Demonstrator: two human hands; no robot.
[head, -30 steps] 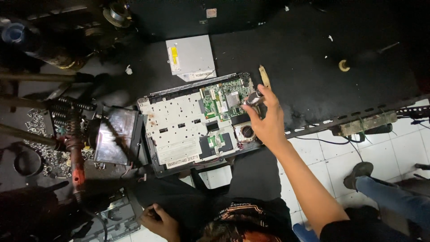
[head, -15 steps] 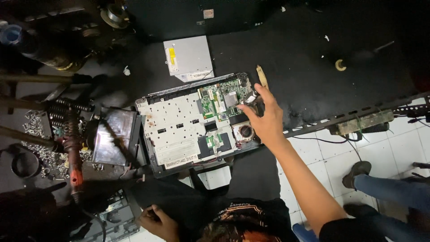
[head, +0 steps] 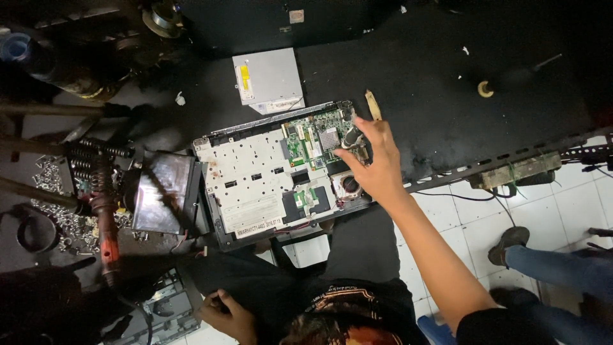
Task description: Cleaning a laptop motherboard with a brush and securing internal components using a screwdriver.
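An opened laptop base (head: pixel 255 185) lies on a black mat, its silver metal plate on the left and the green circuit board (head: pixel 306 144) and round fan (head: pixel 348 185) on the right. My right hand (head: pixel 377 163) reaches over the board's right end, fingers pinched on a small metal part (head: pixel 351 135) near the top edge. My left hand (head: pixel 227 314) rests low by my lap with curled fingers; whether it holds anything is unclear.
A silver optical drive (head: pixel 268 80) lies behind the laptop, a pale stick-like tool (head: pixel 372 105) beside my right hand. A dark screen panel (head: pixel 163 191), springs, loose screws (head: pixel 51 185) and a red-handled tool (head: pixel 105 220) sit left. Another person's shoe (head: pixel 507 246) stands on white tiles at right.
My right hand has shifted slightly along the board's right end while staying on the small metal part. The view has drifted a little; my left hand stays put.
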